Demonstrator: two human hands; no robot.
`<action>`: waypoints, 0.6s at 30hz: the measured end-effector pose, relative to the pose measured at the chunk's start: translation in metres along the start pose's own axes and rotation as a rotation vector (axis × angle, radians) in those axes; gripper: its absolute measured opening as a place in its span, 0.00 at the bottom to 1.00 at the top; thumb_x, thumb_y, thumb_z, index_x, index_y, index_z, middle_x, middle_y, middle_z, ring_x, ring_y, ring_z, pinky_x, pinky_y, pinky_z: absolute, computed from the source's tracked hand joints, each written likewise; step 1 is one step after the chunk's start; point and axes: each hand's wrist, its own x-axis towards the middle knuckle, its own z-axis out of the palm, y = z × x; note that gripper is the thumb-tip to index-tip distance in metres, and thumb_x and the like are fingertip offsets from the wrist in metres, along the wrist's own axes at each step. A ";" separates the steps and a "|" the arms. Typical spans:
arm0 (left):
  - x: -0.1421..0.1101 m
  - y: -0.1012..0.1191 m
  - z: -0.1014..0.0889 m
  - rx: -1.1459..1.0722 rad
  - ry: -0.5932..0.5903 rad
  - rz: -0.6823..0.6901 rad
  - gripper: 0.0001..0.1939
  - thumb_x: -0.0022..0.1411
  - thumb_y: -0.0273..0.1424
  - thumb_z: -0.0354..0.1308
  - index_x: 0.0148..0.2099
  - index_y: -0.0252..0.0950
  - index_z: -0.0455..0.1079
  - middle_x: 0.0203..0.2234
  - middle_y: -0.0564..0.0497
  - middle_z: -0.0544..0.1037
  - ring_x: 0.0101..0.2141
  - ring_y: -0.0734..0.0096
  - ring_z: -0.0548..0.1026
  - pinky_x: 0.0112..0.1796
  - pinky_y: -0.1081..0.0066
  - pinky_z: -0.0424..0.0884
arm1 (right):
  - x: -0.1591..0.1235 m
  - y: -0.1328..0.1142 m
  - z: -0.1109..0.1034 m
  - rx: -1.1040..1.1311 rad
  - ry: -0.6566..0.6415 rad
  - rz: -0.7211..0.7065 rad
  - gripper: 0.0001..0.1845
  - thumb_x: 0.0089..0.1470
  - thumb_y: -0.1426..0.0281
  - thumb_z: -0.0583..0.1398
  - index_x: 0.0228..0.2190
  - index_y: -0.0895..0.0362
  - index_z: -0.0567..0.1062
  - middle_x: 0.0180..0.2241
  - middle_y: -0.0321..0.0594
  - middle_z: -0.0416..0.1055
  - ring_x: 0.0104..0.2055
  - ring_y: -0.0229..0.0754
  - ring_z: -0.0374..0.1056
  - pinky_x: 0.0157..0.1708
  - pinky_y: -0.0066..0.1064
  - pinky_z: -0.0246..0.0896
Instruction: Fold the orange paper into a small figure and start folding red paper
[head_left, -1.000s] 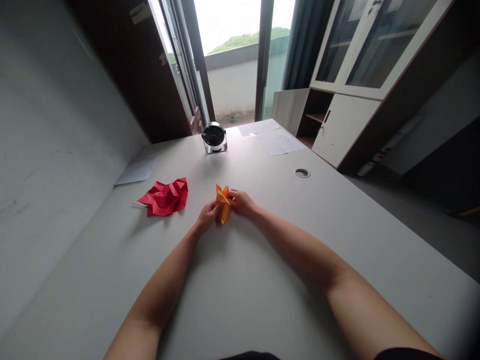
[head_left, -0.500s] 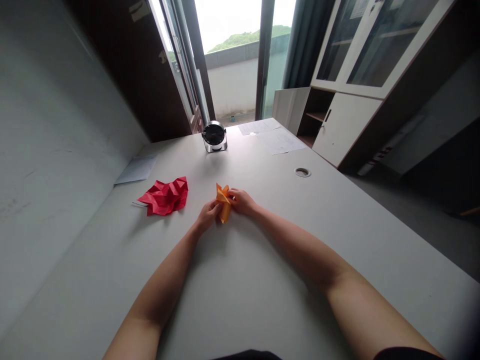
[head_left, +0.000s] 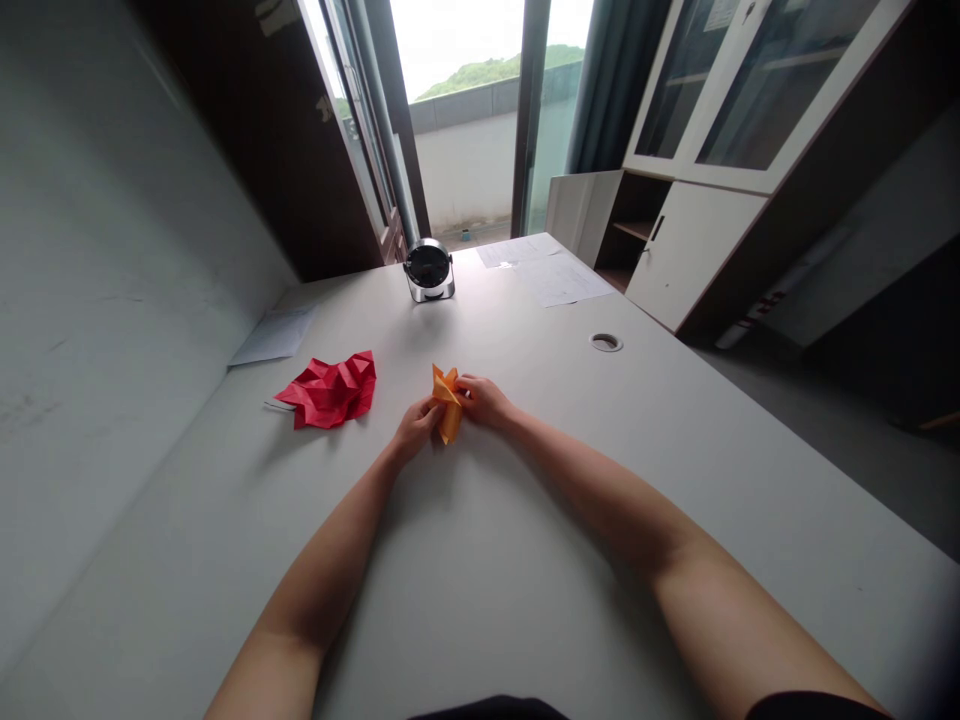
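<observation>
A piece of folded orange paper [head_left: 448,405] with pointed ends is held between my two hands, just over the white table [head_left: 510,560]. My left hand [head_left: 417,428] pinches its left side, the thumb lying along the near part. On the right side, the fingers of my right hand [head_left: 484,400] are closed on its edge. Some fingertips are hidden behind the paper. To the left lies a creased sheet of red paper [head_left: 330,390], spread unevenly on the table and touched by neither hand.
A round black device on a silver stand [head_left: 429,270] stands at the table's far side. Printed sheets [head_left: 562,280] lie at the back right, another sheet [head_left: 274,335] by the left wall. A ring-shaped cable hole [head_left: 606,342] is at right, near cabinets [head_left: 697,250].
Both hands keep their hold on the orange paper in nearly the same place. The whole view has shifted very slightly.
</observation>
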 end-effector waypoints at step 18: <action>0.000 0.000 0.001 -0.062 0.009 -0.014 0.17 0.61 0.43 0.62 0.40 0.33 0.77 0.32 0.49 0.78 0.33 0.69 0.73 0.35 0.73 0.67 | 0.001 0.007 0.005 0.005 0.020 -0.020 0.08 0.57 0.68 0.58 0.27 0.56 0.73 0.34 0.37 0.71 0.31 0.35 0.61 0.32 0.27 0.52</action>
